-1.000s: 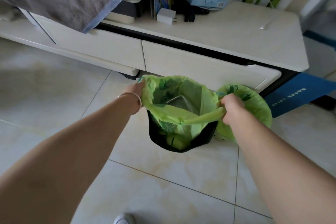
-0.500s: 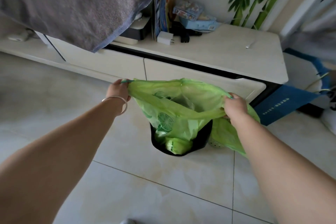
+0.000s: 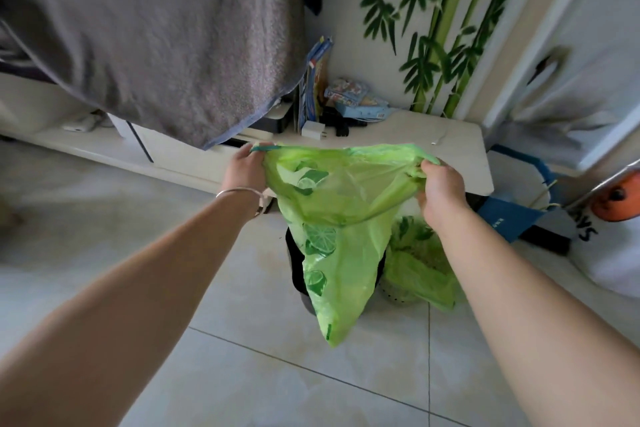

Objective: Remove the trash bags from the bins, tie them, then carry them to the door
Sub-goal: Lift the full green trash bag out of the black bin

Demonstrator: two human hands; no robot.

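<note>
The left hand and right hand each pinched one side of the green trash bag's rim, stretching it taut between them. The bag hung below both hands, its tail seemingly clear of the black bin, though the overlap made that hard to judge. Below the right hand sat a second bagged bin. Tying well would mean bringing both gathered corners together before knotting.
</note>
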